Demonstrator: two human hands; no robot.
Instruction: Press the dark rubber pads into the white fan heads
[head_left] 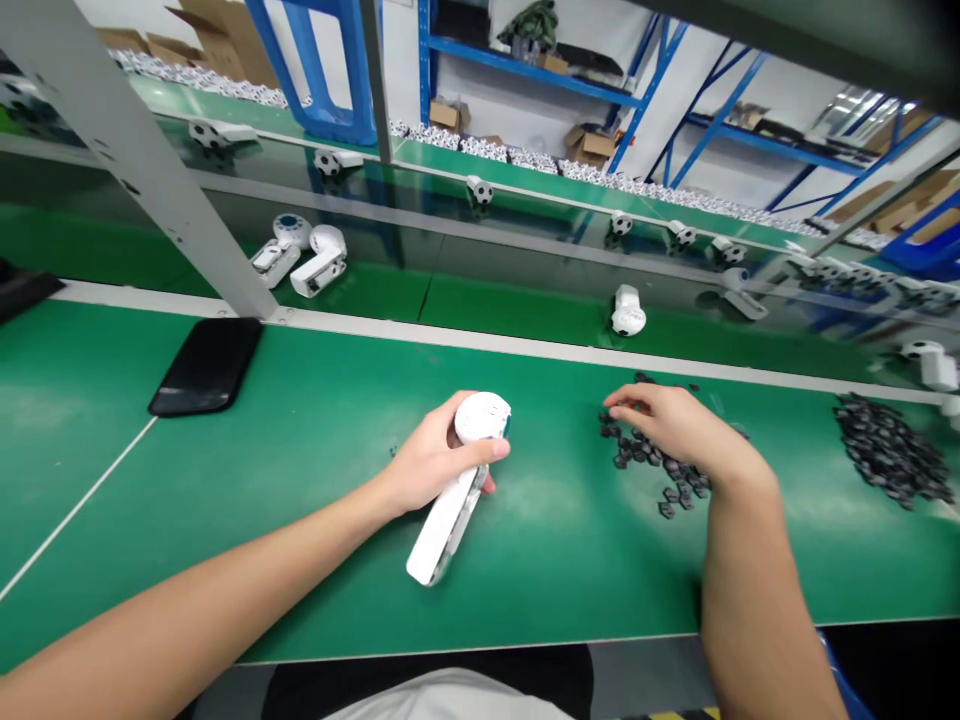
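Note:
My left hand (439, 455) is wrapped around a white handheld device (446, 530) with a round head, near its neck. The device is tilted over the green bench, its long handle pointing down toward me. A narrow opening with darker inner parts runs along the handle's side. My right hand (667, 425) reaches over a loose scatter of small black parts (679, 475). Its fingertips are pinched together at the left edge of that scatter. Whether a part is between them is too small to tell.
A larger pile of black parts (892, 450) lies at the right. A black tray-like object (208, 365) rests at the left by a metal post (150, 170). Beyond the pale rail (442, 338), a green conveyor (480, 305) carries more white devices (321, 262).

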